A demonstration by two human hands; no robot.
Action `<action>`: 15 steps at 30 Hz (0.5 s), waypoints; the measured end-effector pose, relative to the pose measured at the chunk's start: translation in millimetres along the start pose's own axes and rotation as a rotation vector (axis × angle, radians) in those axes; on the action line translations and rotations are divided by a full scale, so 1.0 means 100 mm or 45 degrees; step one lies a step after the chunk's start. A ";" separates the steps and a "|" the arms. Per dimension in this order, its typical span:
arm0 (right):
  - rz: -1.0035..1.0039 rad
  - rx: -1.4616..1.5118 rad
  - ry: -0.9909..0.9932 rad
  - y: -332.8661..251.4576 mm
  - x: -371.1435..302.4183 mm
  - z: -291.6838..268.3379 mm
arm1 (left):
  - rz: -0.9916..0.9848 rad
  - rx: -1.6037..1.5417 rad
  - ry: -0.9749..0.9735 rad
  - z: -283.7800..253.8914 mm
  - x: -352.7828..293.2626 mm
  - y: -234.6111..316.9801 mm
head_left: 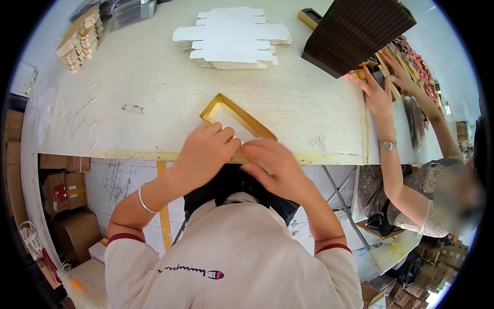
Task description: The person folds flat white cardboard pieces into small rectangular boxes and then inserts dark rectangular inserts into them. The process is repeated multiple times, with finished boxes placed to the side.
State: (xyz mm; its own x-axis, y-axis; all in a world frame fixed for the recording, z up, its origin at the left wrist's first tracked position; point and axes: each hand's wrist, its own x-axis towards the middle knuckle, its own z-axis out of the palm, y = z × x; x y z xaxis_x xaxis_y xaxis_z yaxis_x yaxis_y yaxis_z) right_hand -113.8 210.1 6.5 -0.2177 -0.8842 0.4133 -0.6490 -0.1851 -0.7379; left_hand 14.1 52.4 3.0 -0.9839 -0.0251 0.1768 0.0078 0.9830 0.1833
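Observation:
A long, shallow cardboard box (250, 122) with gold walls and a white inner bottom lies slanted at the table's front edge. My left hand (211, 153) has its fingers curled over the near side of this box. Beside it, my right hand (275, 167) pinches the near wall between fingers and thumb, close to the left fingertips. Both hands hide most of the near wall, so the exact fold under the fingers is not visible.
On the white table (154, 87), a stack of flat white card blanks (231, 38) lies ahead. Folded card pieces (80, 41) stand far left. Dark stacked trays (355, 36) rise at the right, near a co-worker's hands (380, 98). Cardboard cartons (77, 232) sit below left.

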 end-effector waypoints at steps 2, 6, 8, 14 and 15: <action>0.099 -0.295 0.022 0.02 -0.02 -0.23 | 0.041 -0.107 -0.001 0.01 -0.06 -0.18; -0.088 -0.618 -0.286 0.24 -0.06 -0.34 | 0.168 -0.299 0.096 -0.11 0.02 -0.28; -0.108 -0.513 -0.350 0.31 -0.05 -0.29 | 0.191 -0.377 0.097 -0.12 0.03 -0.26; -0.144 -0.344 -0.366 0.35 0.12 -0.18 | 0.087 -0.563 0.014 -0.01 -0.03 -0.21; -0.132 -0.347 -0.353 0.32 0.14 -0.12 | 0.044 -0.575 0.004 0.02 -0.03 -0.20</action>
State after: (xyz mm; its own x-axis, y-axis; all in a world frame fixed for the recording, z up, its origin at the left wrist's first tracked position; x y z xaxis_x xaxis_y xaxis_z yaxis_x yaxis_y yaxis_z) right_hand -145.9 196.8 -5.0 0.0396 -0.9560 0.2907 -0.8351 -0.1914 -0.5157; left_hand 16.3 33.5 -3.1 -0.9811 0.0052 0.1932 0.1186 0.8054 0.5808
